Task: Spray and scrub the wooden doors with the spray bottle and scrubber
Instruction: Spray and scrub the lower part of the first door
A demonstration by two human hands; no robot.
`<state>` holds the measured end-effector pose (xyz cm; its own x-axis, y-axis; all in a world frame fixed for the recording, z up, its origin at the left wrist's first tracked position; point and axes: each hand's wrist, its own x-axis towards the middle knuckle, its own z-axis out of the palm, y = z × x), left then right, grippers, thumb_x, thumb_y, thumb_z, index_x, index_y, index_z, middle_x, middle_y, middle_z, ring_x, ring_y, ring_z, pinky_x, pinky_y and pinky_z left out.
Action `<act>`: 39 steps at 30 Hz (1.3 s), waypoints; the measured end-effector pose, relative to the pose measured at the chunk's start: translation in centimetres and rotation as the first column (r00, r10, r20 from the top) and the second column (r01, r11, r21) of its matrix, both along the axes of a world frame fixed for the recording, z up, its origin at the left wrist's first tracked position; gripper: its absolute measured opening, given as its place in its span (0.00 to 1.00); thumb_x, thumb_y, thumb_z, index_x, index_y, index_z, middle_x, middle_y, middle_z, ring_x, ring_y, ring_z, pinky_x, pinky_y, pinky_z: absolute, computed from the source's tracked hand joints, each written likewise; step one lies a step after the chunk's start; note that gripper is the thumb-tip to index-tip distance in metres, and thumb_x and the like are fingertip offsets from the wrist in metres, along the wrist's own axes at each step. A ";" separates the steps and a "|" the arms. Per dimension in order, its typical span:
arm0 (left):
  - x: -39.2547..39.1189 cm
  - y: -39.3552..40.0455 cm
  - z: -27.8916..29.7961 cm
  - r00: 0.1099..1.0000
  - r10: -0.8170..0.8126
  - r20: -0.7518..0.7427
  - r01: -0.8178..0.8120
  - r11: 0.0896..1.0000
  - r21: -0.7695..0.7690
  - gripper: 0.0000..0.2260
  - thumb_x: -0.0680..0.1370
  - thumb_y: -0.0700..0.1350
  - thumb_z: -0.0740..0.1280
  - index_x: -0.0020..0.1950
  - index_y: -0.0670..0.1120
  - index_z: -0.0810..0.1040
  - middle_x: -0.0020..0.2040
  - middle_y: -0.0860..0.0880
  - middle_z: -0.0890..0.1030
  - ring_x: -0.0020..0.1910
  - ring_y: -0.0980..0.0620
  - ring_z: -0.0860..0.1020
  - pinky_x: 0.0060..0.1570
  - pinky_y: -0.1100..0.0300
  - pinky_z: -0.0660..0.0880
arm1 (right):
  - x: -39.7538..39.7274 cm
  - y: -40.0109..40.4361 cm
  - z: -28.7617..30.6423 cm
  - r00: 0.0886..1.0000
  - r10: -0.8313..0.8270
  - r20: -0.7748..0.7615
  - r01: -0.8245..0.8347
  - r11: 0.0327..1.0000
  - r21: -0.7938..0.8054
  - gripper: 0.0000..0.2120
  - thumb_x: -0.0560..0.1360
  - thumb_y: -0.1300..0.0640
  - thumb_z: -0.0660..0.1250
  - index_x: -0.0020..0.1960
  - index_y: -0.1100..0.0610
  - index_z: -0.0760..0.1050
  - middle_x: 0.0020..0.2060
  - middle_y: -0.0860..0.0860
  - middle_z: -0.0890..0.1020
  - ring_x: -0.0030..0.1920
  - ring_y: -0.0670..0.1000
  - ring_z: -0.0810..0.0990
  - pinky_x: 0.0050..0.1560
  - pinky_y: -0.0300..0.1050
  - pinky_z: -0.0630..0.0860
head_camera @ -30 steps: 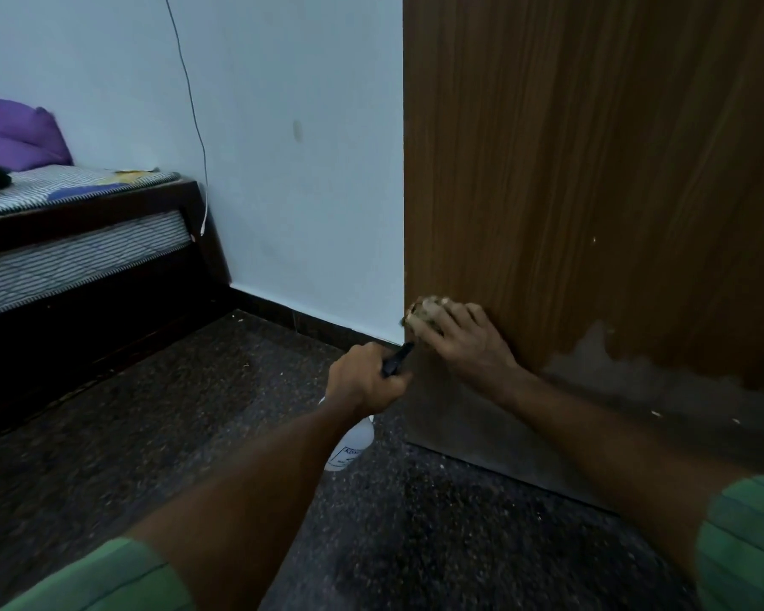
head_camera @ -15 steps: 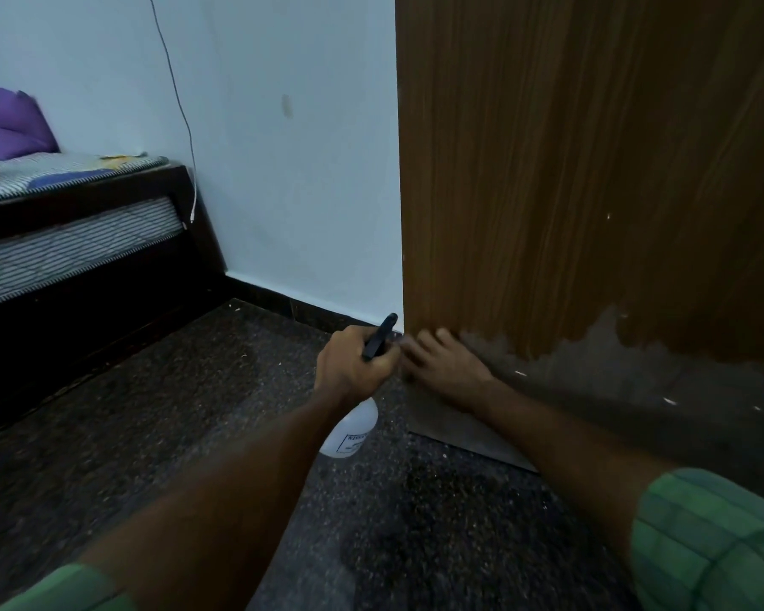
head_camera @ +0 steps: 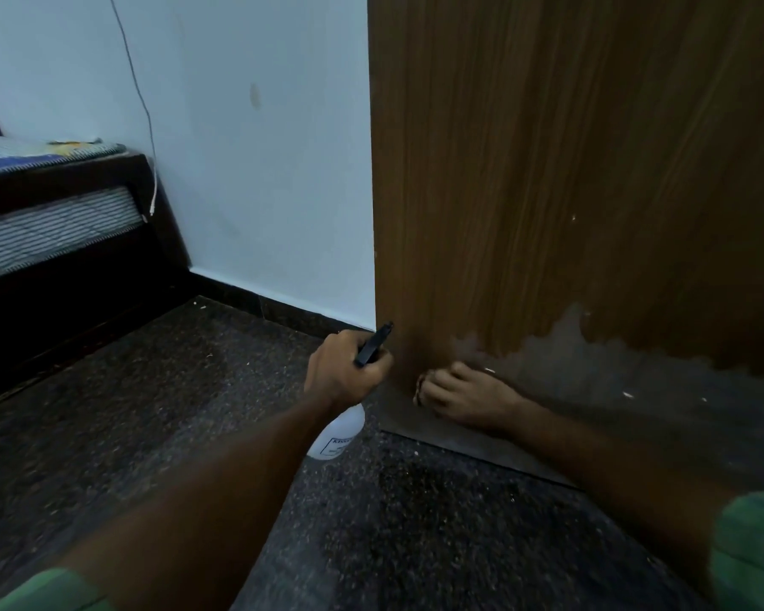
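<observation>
Nearest, left hand [head_camera: 345,372] wrapped round the neck of the white spray bottle [head_camera: 338,436], black nozzle aimed at the door's lower left corner. Just beyond, right hand [head_camera: 464,396] curled over the scrubber [head_camera: 419,387], pressed against the worn grey strip along the bottom edge of the wooden door [head_camera: 548,169]. Farthest left, bed [head_camera: 58,205] against white wall [head_camera: 248,147].

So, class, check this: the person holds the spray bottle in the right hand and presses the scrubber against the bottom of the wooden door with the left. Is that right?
Not quite: the hands are swapped. In the head view the left hand grips the spray bottle, and the right hand presses the scrubber against the bottom of the wooden door.
</observation>
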<state>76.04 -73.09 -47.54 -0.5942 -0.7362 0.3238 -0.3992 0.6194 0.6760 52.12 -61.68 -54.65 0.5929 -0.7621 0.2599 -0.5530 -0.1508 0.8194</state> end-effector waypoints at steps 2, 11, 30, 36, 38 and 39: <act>-0.5 0.4 0.2 0.999 -0.036 0.003 0.036 0.999 -0.022 0.16 0.75 0.55 0.68 0.32 0.47 0.74 0.26 0.51 0.75 0.24 0.53 0.70 0.31 0.59 0.64 | 0.8 0.1 1.0 1.000 -0.003 -0.005 0.003 1.000 -0.013 0.13 0.84 0.57 0.59 0.65 0.53 0.78 0.59 0.54 0.79 0.54 0.55 0.77 0.52 0.52 0.71; -3.0 2.8 0.5 0.990 -0.092 -0.103 0.091 0.996 -0.007 0.19 0.79 0.51 0.71 0.30 0.50 0.70 0.26 0.52 0.74 0.26 0.52 0.72 0.31 0.58 0.66 | -1.6 5.2 1.4 0.996 -0.058 0.067 0.061 0.997 -0.049 0.16 0.86 0.61 0.53 0.61 0.54 0.79 0.55 0.53 0.79 0.50 0.56 0.77 0.49 0.52 0.70; -8.8 5.1 2.4 0.944 -0.322 -0.074 0.314 0.944 -0.100 0.14 0.77 0.56 0.67 0.36 0.48 0.79 0.30 0.50 0.80 0.27 0.50 0.77 0.29 0.54 0.69 | -4.2 9.3 10.1 0.910 -0.107 0.401 0.283 0.867 -0.409 0.20 0.78 0.56 0.67 0.69 0.52 0.77 0.59 0.55 0.75 0.51 0.57 0.72 0.50 0.55 0.68; -11.5 6.7 8.3 0.897 -0.422 0.128 0.439 0.884 -0.162 0.14 0.77 0.54 0.69 0.35 0.48 0.76 0.30 0.49 0.78 0.26 0.53 0.73 0.31 0.56 0.68 | -6.6 12.4 3.4 0.994 -0.109 0.020 0.110 0.993 -0.050 0.13 0.80 0.53 0.65 0.64 0.50 0.80 0.59 0.53 0.77 0.53 0.56 0.72 0.49 0.51 0.67; -12.0 7.3 9.0 0.921 -0.379 0.089 0.389 0.903 -0.180 0.14 0.76 0.54 0.67 0.36 0.46 0.77 0.30 0.48 0.78 0.26 0.52 0.72 0.31 0.56 0.66 | -5.7 12.5 3.8 0.978 -0.181 0.108 0.191 0.977 -0.094 0.15 0.81 0.54 0.63 0.66 0.51 0.78 0.59 0.54 0.76 0.52 0.56 0.73 0.49 0.52 0.69; -12.2 7.6 9.0 0.929 -0.364 0.062 0.369 0.911 -0.182 0.15 0.76 0.55 0.67 0.36 0.45 0.78 0.30 0.48 0.79 0.27 0.51 0.74 0.31 0.56 0.66 | -5.3 12.6 4.9 0.955 -0.187 0.229 0.229 0.957 -0.177 0.16 0.80 0.56 0.63 0.67 0.52 0.76 0.60 0.55 0.77 0.52 0.56 0.74 0.49 0.53 0.69</act>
